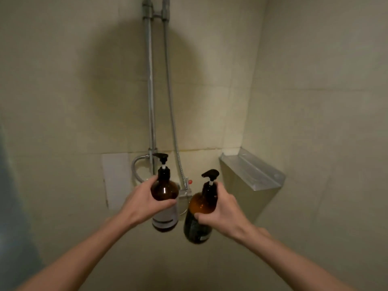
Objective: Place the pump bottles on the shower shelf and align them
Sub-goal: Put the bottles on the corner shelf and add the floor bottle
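Carry step: left hand (144,203) clamps the white-labelled bottle (164,203), right hand (223,211) the dark-labelled bottle (199,215). Shower shelf (252,172) bare, up-right. Next, probably: lift both rightward, set upright.

- I see a home shower stall: pale tiled walls (315,101) meet at a corner.
- A shower riser pipe (150,91), flexible hose (170,106) and metal shelf (252,171) confirm it.

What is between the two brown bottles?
In the head view, between the left bottle and the right bottle shows the metal shower tap on the wall.
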